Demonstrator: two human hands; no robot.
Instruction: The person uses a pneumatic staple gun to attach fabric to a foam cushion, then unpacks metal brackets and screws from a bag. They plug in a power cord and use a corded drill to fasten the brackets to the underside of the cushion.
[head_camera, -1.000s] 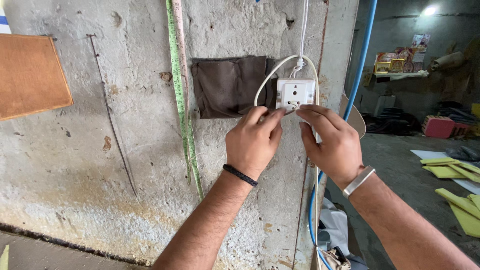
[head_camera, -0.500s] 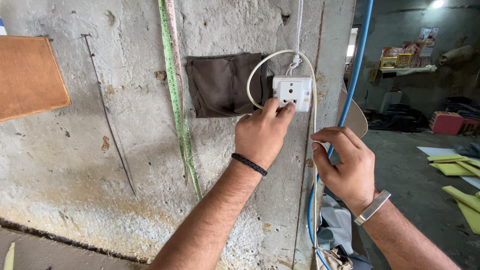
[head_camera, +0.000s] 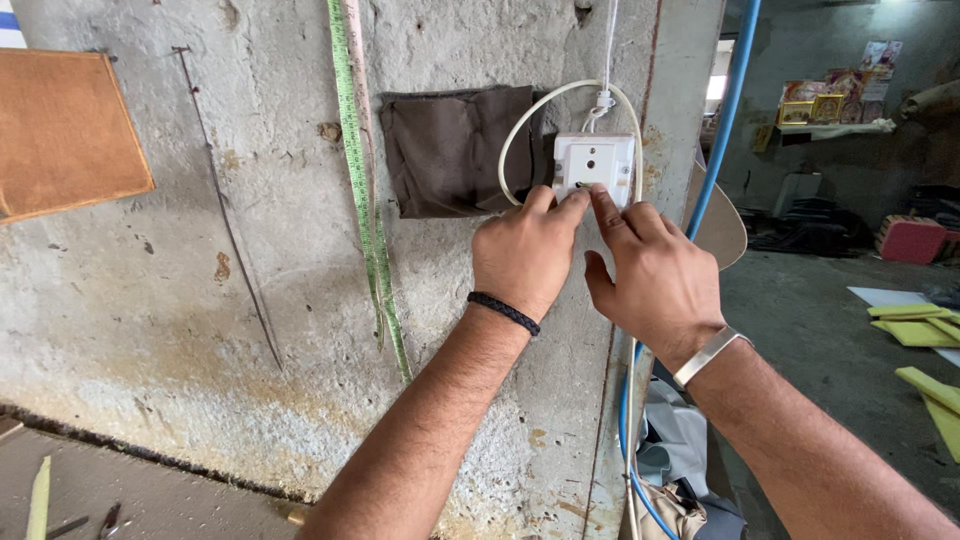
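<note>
While pressed against the rough concrete wall (head_camera: 250, 250), both sets of fingertips meet at the lower edge of a white socket box (head_camera: 594, 164). Left hand (head_camera: 524, 252): fingers curled loosely, tips touching the box's bottom left; whether anything is pinched between them cannot be told. Right hand (head_camera: 655, 275): forefinger stretched up to the box's underside, remaining fingers folded, nothing visibly gripped. Just above the fingertips, the box hangs by a knotted white cord (head_camera: 605, 60). Looping from the box over and round to the left of the left fingers, a white cable (head_camera: 520, 135). Behind that loop, left of the fingers, a dark brown cloth (head_camera: 445, 150) fixed to the wall. Further left, well apart from the hands, a green measuring tape (head_camera: 360, 190) hanging down. Right of the right fingers, a blue pipe (head_camera: 725, 130) running down the wall's edge. Black band (head_camera: 505, 312) on the left wrist, metal bracelet (head_camera: 708, 355) on the right.
</note>
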